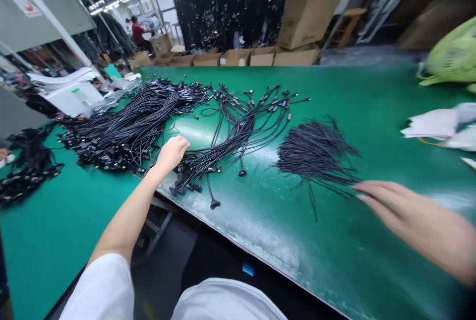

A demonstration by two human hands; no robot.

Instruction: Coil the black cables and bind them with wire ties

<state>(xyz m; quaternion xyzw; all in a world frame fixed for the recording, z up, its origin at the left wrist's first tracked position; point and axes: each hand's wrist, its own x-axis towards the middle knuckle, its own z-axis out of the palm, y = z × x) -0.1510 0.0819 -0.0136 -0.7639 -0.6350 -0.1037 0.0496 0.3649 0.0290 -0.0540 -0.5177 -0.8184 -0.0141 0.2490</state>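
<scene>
My left hand [172,153] is at the left end of a loose bunch of black cables [226,149], its fingers curled together. What they hold, if anything, is hidden. The bunch has dark connectors at both ends, with one plug [214,204] lying out toward the front edge. On the right lies a heap of thin black twist ties [312,151]. My right hand [397,206], slightly blurred, pinches tie ends at the heap's right side with thumb and fingers. Further left is a large pile of similar black cables [141,116].
The green table [372,111] has its front edge close to my body. White cloth or paper [435,124] and a lime-green bag [453,54] are at the right. Cardboard boxes [236,57] stand behind the table. More black cables [29,166] lie far left, and a person [139,32] sits in the background.
</scene>
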